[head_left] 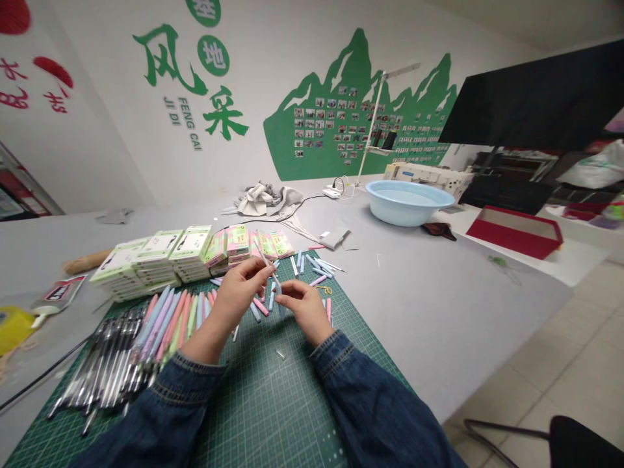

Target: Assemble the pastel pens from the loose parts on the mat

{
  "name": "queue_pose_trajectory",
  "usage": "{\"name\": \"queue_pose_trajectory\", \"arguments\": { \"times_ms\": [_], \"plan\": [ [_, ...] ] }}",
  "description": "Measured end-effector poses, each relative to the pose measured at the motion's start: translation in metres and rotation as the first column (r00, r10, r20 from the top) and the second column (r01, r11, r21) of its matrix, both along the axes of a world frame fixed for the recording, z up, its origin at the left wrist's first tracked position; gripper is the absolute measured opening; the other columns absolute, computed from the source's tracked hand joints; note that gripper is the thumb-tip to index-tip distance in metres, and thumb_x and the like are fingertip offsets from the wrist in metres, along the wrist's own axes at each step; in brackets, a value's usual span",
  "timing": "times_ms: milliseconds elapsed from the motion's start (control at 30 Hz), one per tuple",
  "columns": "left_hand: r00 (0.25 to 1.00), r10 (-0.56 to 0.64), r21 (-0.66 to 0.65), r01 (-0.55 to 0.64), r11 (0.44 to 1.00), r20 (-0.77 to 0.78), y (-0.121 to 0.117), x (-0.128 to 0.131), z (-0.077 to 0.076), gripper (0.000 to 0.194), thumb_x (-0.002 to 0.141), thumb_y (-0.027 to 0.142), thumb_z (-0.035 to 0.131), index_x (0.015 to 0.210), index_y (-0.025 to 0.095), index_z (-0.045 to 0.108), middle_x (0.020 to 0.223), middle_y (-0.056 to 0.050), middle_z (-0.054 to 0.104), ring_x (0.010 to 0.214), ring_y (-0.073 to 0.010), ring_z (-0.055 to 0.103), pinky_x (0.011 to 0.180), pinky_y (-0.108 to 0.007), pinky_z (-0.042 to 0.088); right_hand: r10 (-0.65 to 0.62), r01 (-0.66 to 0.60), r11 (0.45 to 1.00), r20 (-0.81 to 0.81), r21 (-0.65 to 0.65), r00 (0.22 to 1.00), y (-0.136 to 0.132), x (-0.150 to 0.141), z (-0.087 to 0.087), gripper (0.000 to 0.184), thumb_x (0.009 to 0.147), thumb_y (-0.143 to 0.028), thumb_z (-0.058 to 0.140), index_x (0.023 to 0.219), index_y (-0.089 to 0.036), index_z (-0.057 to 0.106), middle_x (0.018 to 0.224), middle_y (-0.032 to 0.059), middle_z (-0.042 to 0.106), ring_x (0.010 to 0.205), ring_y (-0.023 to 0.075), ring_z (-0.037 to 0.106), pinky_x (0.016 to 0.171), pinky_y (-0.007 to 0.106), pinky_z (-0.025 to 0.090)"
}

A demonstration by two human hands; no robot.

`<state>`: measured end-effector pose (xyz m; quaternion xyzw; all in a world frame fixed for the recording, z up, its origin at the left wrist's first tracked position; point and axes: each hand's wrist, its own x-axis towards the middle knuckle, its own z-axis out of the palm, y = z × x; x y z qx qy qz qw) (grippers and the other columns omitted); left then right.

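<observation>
My left hand (241, 286) pinches a thin white pen refill (267, 263) that slants up and away over the green cutting mat (273, 403). Close beside it, my right hand (301, 305) is closed on a small pale blue pen part (279, 296), its fingertips almost touching the refill's lower end. Both sleeves are blue denim. Pastel pen barrels (168, 322) lie in a row to the left of my left hand, with dark clear pens (104, 367) further left. Loose pen pieces (314, 266) are scattered just beyond my hands.
Stacks of green and pink pen boxes (170, 257) stand behind the mat. A light blue basin (403, 201), a sewing machine (429, 175) and a red box (517, 231) are at the far right. Cloth (266, 198) lies by the wall. A dark chair (580, 442) is bottom right.
</observation>
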<state>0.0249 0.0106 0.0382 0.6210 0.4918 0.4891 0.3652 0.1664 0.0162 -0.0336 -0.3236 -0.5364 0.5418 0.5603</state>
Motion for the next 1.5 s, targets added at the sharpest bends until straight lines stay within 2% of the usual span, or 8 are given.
{"name": "queue_pose_trajectory", "arguments": {
  "times_ms": [267, 500, 800, 900, 967, 1033, 1100, 1500],
  "plan": [
    [0.995, -0.019, -0.051, 0.014, 0.999, -0.097, 0.002, -0.007, -0.004, 0.036, 0.075, 0.044, 0.063, 0.1, 0.018, 0.067, 0.087, -0.004, 0.067, 0.055, -0.0109, 0.051, 0.051, -0.023, 0.042, 0.028, -0.028, 1.0, -0.018, 0.001, 0.999, 0.0, 0.0, 0.0, 0.018, 0.065, -0.026, 0.073, 0.081, -0.019, 0.071, 0.078, 0.0008, 0.069, 0.075, 0.0171, 0.062, 0.074, 0.03, 0.047],
    [0.988, 0.032, 0.0, -0.032, 0.999, -0.151, 0.005, -0.001, -0.002, 0.028, 0.075, 0.043, 0.063, 0.081, 0.017, 0.07, 0.065, 0.0, 0.061, 0.051, -0.0106, 0.048, 0.047, -0.022, 0.035, 0.037, -0.039, 0.999, -0.047, -0.025, 0.998, -0.001, -0.001, 0.002, 0.014, 0.064, -0.021, 0.074, 0.077, -0.018, 0.071, 0.07, -0.0012, 0.067, 0.068, 0.0148, 0.06, 0.069, 0.028, 0.046],
    [0.98, -0.133, -0.122, 0.152, 0.981, 0.149, 0.007, -0.019, 0.006, 0.038, 0.077, 0.048, 0.061, 0.096, 0.016, 0.068, 0.067, 0.0, 0.056, 0.05, -0.0077, 0.043, 0.045, -0.02, 0.03, 0.149, -0.151, 0.989, -0.116, -0.008, 0.982, -0.01, -0.004, 0.015, 0.011, 0.074, -0.023, 0.065, 0.084, -0.018, 0.068, 0.063, -0.001, 0.065, 0.059, 0.0134, 0.059, 0.063, 0.028, 0.048],
    [0.998, 0.046, -0.053, -0.045, 0.998, 0.032, 0.023, -0.042, 0.007, 0.046, 0.083, 0.052, 0.048, 0.109, 0.017, 0.064, 0.08, -0.005, 0.063, 0.056, -0.0102, 0.049, 0.047, -0.021, 0.034, 0.096, -0.099, 0.995, -0.129, -0.02, 0.987, -0.008, -0.001, 0.016, 0.015, 0.073, -0.023, 0.067, 0.086, -0.018, 0.068, 0.069, 0.0003, 0.067, 0.063, 0.0136, 0.06, 0.065, 0.027, 0.048],
    [0.903, 0.266, 0.017, -0.277, 0.961, -0.336, 0.037, -0.057, 0.001, 0.039, 0.081, 0.047, 0.051, 0.1, 0.017, 0.067, 0.08, -0.006, 0.066, 0.063, -0.0146, 0.056, 0.052, -0.023, 0.039, 0.032, -0.039, 0.998, -0.133, -0.049, 0.991, -0.007, 0.001, 0.016, 0.017, 0.072, -0.024, 0.068, 0.088, -0.018, 0.068, 0.072, 0.0009, 0.067, 0.064, 0.0135, 0.061, 0.065, 0.027, 0.048],
    [0.603, 0.258, 0.044, -0.347, 0.937, -0.755, 0.05, -0.066, -0.01, 0.025, 0.077, 0.037, 0.055, 0.086, 0.02, 0.071, 0.088, -0.006, 0.07, 0.08, -0.0193, 0.062, 0.066, -0.026, 0.044, -0.022, 0.012, 0.997, -0.125, -0.075, 0.992, -0.005, 0.003, 0.015, 0.018, 0.072, -0.024, 0.068, 0.089, -0.017, 0.068, 0.071, 0.0009, 0.067, 0.063, 0.0131, 0.06, 0.065, 0.027, 0.047],
    [0.461, 0.221, 0.031, -0.385, 0.922, -0.859, 0.059, -0.07, -0.024, 0.017, 0.072, 0.027, 0.057, 0.078, 0.02, 0.072, 0.091, -0.009, 0.071, 0.088, -0.0244, 0.063, 0.073, -0.029, 0.045, -0.053, 0.043, 0.996, -0.115, -0.082, 0.992, -0.004, 0.004, 0.014, 0.017, 0.072, -0.023, 0.068, 0.088, -0.017, 0.068, 0.07, 0.0005, 0.066, 0.063, 0.013, 0.06, 0.064, 0.026, 0.047],
    [0.315, 0.159, 0.021, -0.399, 0.917, -0.936, 0.065, -0.067, -0.06, 0.019, 0.069, 0.016, 0.053, 0.079, 0.014, 0.069, 0.095, -0.019, 0.07, 0.092, -0.031, 0.065, 0.074, -0.035, 0.047, -0.059, 0.05, 0.996, -0.124, -0.077, 0.99, 0.0, 0.003, 0.009, 0.017, 0.068, -0.023, 0.07, 0.083, -0.017, 0.068, 0.072, 0.0002, 0.065, 0.06, 0.0125, 0.059, 0.061, 0.027, 0.048]
  ]
}}
